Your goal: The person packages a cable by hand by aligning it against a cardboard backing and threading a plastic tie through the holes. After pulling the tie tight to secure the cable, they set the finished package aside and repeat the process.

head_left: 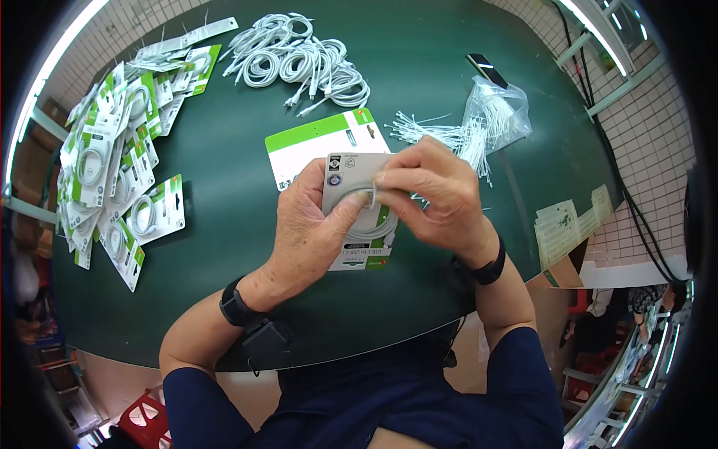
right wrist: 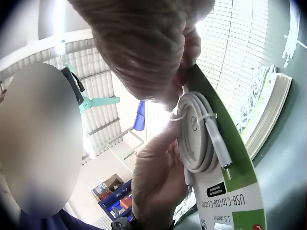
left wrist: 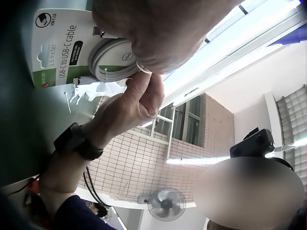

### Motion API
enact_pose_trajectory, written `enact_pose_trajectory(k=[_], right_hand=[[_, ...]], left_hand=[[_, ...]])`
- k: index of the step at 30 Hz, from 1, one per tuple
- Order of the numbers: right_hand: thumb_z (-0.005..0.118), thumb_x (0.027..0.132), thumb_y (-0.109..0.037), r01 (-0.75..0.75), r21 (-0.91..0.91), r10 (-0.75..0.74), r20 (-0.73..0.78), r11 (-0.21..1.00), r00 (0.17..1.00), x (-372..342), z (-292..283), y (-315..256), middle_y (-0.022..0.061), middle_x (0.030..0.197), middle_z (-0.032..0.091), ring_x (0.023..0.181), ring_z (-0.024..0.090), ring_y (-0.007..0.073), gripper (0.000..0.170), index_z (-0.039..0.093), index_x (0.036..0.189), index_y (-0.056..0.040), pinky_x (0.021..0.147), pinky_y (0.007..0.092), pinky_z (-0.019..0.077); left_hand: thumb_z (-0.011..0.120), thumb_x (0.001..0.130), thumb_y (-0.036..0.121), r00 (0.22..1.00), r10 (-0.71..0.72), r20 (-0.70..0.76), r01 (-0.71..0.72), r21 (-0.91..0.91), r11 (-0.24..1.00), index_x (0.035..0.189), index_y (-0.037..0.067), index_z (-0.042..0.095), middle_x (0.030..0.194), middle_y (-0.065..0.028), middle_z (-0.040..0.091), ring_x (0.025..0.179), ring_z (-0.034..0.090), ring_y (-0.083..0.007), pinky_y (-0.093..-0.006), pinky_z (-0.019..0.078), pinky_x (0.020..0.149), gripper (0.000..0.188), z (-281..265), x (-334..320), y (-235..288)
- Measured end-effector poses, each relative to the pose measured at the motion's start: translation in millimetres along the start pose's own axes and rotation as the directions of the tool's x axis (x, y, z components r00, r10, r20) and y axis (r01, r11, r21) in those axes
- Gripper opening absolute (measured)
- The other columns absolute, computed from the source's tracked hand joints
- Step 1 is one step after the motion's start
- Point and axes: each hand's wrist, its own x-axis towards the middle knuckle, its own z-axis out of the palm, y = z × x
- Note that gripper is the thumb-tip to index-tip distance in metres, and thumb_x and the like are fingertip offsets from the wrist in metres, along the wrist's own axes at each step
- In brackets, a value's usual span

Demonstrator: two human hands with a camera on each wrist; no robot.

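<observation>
My left hand (head_left: 307,228) grips a green and white cable card (head_left: 359,163) by its side, the thumb lying over a coiled white cable (head_left: 368,230). At the top of the coil, my right hand (head_left: 441,196) pinches a thin white tie (head_left: 373,196) between thumb and fingers. In the left wrist view the coil (left wrist: 112,60) lies against the card (left wrist: 53,36), and the right hand (left wrist: 122,112) holds the tie at the coil's edge. A second tie (right wrist: 207,116) goes round the coil (right wrist: 194,129) in the right wrist view, near a plug.
Under the held card lies a stack of cards (head_left: 288,150). Several carded cables (head_left: 93,161) are piled at the left, with loose coiled cables (head_left: 299,60) at the back. Right of centre are loose ties (head_left: 475,142), a plastic bag (head_left: 516,112), a phone (head_left: 488,71) and paper sheets (head_left: 557,228).
</observation>
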Motion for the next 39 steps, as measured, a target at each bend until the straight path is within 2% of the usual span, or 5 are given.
enact_pose_trajectory(k=[6,10,15,23,39], right_hand=[[0.078,0.094,-0.006,-0.549,0.471,0.663,-0.110,0.691,0.741,-1,-14,20,0.0049,0.099,0.074,0.083,0.066,0.0080,0.015,0.074,0.107,-0.0015,0.071,0.0234,0.0552],[0.077,0.098,-0.016,-0.746,0.658,0.592,0.562,0.104,0.578,-14,-4,39,0.0030,0.098,0.073,0.083,0.067,0.0073,0.020,0.072,0.105,0.0013,0.075,0.0216,0.0560],[0.080,0.097,-0.020,-0.664,0.747,0.442,0.591,0.015,0.675,-24,8,39,0.0026,0.095,0.073,0.082,0.068,0.0072,0.022,0.071,0.101,-0.0001,0.076,0.0214,0.0567],[0.079,0.097,-0.021,-0.689,0.723,0.400,0.617,0.051,0.677,-25,9,41,-0.0002,0.091,0.071,0.078,0.065,0.0042,0.021,0.069,0.095,-0.0027,0.071,0.0186,0.0532],[0.076,0.094,-0.014,-0.254,0.138,0.245,0.076,0.957,0.966,-20,21,34,0.0053,0.077,0.055,0.067,0.052,0.0146,0.027,0.054,0.084,-0.0031,0.057,0.0308,0.0428]], left_hand=[[0.071,0.099,0.002,0.995,-0.048,0.082,0.059,-0.129,0.990,0.127,-0.003,0.059,0.118,-0.0125,0.073,0.107,0.070,-0.0153,-0.0312,0.0576,0.094,0.031,2,-1,10],[0.072,0.099,0.002,0.988,-0.035,0.151,0.055,-0.131,0.990,0.129,-0.003,0.058,0.118,-0.0126,0.073,0.108,0.070,-0.0153,-0.0311,0.0569,0.096,0.033,6,-6,11],[0.073,0.099,0.003,0.986,-0.058,0.154,0.070,-0.072,0.995,0.129,-0.003,0.058,0.117,-0.0127,0.074,0.108,0.071,-0.0150,-0.0311,0.0569,0.096,0.034,4,-10,8],[0.074,0.099,0.003,0.990,-0.041,0.132,0.049,-0.058,0.997,0.129,-0.003,0.058,0.117,-0.0124,0.074,0.106,0.071,-0.0156,-0.0311,0.0568,0.095,0.035,6,-11,8],[0.079,0.093,0.005,0.991,-0.062,0.115,0.067,-0.048,0.997,0.127,-0.003,0.060,0.115,-0.0129,0.074,0.103,0.072,-0.0148,-0.0311,0.0586,0.092,0.040,6,-10,12]])
